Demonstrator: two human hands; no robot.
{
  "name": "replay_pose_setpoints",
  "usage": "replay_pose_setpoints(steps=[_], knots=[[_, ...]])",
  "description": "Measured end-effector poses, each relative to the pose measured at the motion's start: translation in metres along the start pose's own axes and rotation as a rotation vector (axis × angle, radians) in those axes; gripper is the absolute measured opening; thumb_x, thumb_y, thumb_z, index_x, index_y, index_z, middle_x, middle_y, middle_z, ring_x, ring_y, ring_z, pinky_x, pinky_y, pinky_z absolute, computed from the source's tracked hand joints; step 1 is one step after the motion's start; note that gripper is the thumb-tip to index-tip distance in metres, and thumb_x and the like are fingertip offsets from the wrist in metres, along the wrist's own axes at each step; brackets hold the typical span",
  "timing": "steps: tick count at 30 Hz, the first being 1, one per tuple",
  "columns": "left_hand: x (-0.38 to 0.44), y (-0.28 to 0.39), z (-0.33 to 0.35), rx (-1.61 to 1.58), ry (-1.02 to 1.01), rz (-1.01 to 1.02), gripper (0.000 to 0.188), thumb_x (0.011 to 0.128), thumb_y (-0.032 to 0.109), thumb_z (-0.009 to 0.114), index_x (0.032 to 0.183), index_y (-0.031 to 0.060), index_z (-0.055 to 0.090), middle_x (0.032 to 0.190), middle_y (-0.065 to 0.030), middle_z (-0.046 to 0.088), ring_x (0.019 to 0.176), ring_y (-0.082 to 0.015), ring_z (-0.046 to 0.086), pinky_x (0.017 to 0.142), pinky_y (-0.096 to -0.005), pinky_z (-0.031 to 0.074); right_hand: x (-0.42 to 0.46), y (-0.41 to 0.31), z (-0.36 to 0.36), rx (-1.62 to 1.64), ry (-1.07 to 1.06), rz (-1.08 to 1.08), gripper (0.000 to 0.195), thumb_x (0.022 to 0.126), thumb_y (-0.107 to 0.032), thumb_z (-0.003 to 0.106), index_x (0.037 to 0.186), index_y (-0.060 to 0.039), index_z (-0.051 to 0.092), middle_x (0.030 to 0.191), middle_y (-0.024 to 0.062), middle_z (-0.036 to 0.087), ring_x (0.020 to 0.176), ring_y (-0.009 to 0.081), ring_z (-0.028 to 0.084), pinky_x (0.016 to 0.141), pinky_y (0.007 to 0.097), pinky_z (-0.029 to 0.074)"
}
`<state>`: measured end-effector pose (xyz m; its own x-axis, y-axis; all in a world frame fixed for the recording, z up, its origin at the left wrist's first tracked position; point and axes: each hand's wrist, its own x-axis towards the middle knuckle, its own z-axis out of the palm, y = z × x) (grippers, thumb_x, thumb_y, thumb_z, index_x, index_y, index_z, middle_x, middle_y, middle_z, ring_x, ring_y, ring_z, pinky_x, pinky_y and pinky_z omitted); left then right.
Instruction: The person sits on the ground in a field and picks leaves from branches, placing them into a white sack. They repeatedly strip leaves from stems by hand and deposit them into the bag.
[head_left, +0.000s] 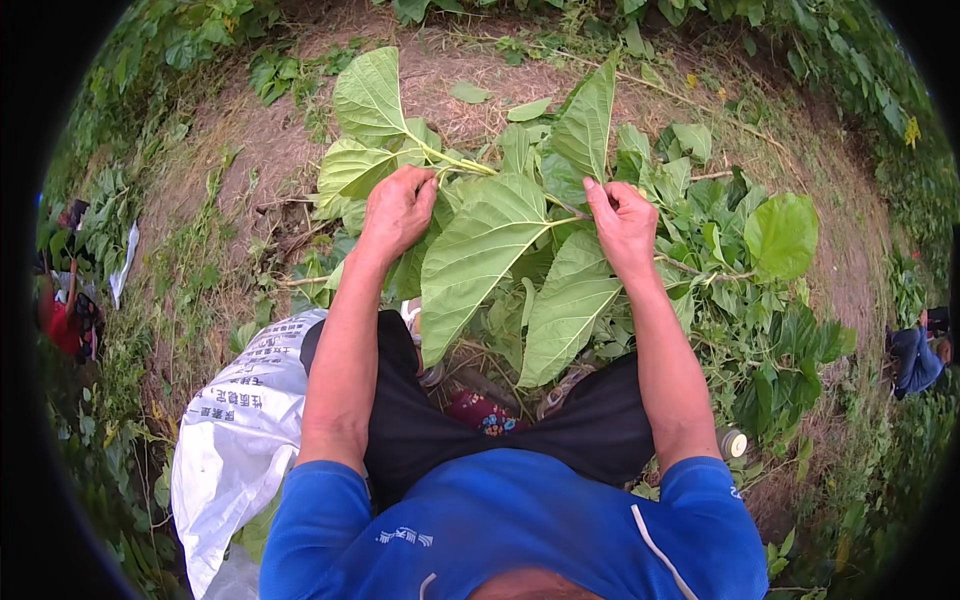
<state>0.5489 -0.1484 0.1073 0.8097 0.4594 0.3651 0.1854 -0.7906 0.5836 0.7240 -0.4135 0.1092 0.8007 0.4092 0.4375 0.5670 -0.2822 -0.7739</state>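
Before me I hold up a green leafy branch (469, 166) with broad, toothed leaves that look like mulberry. My left hand (401, 206) pinches at leaf stalks near the branch's pale tip; its fingertips are partly hidden. Farther along, my right hand (624, 229) grips the darker stem between thumb and fingers. Large leaves (487, 255) hang pale side up between the two hands. Beneath and to the right lies a heap of cut leafy branches (705, 202), partly covered by the held one.
A white woven sack (232, 450) bearing print lies by my left leg. A lidded bottle (731, 442) is near my right elbow. Red floral cloth (487, 412) shows between my legs. People (64, 315) (919, 356) are at the far left and right edges, among green plants.
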Motion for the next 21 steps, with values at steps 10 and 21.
replay_pose_setpoints(steps=[10, 21], knots=[[0.004, 0.001, 0.013, -0.440, 0.214, -0.229, 0.020, 0.093, 0.016, 0.064, 0.089, -0.0019, 0.071, 0.064, -0.0009, 0.059, 0.060, -0.0099, 0.051, 0.059, -0.0283, 0.043, -0.006, -0.009, 0.006, 0.034, -0.045, 0.004, 0.036, 0.093, -0.025, 0.075, 0.075, 0.0031, 0.063, 0.064, 0.0117, 0.054, 0.056, 0.0202, 0.047, 0.055, 0.0351, 0.041], [0.031, -0.053, -0.024, -1.096, 0.606, -0.516, 0.014, 0.093, 0.014, 0.064, 0.092, 0.0006, 0.069, 0.090, -0.0016, 0.066, 0.085, -0.0129, 0.058, 0.081, -0.0298, 0.046, -0.013, -0.007, -0.004, -0.042, -0.003, -0.065, 0.027, 0.094, -0.017, 0.074, 0.078, 0.0031, 0.065, 0.066, 0.0067, 0.056, 0.059, 0.0140, 0.046, 0.056, 0.0303, 0.040]])
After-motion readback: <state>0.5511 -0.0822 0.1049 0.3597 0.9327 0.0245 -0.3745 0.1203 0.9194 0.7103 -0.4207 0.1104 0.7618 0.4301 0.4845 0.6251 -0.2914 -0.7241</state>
